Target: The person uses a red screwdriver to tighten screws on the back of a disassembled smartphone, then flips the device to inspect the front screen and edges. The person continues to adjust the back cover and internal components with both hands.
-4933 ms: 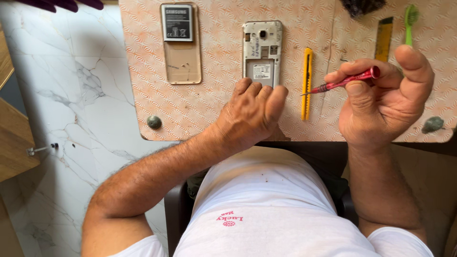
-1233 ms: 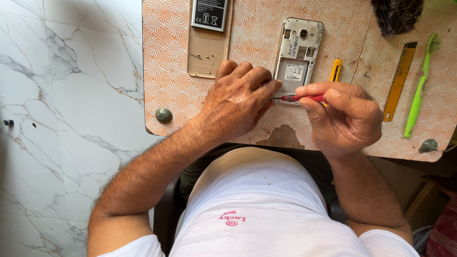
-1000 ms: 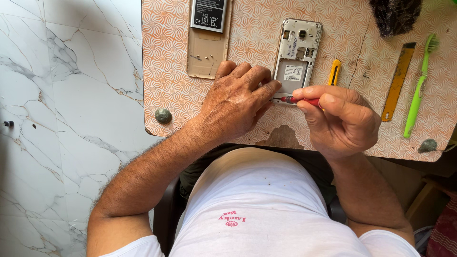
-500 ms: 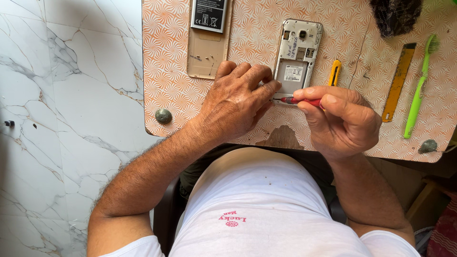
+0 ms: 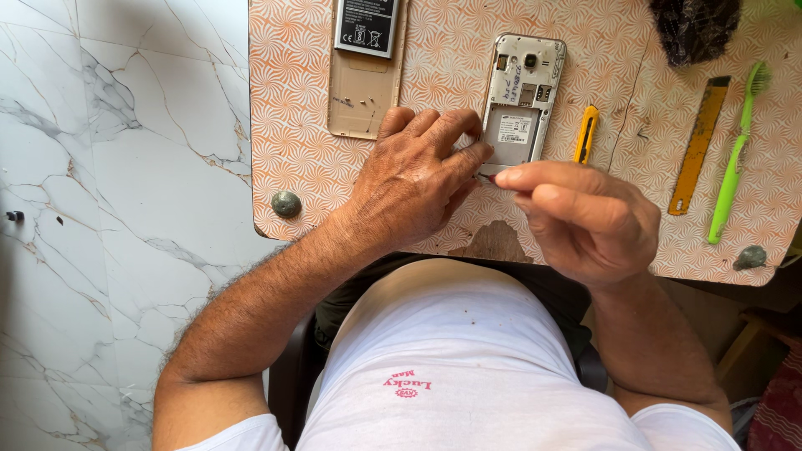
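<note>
left hand (image 5: 413, 188) flat, fingers spread, pinning the opened phone (image 5: 522, 100), its battery bay empty; right hand (image 5: 585, 219) pinches a mostly hidden tool; battery (image 5: 366, 25) cut off above.

Battery (image 5: 366, 25) cut by top edge; right hand (image 5: 585, 219) hides screwdriver

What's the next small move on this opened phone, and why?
Probably turn the tool where it sits. The right hand pinches a thin tool whose tip meets the lower edge of the phone, and the left hand presses beside that spot, steadying it. The handle is hidden in the fingers.
</note>
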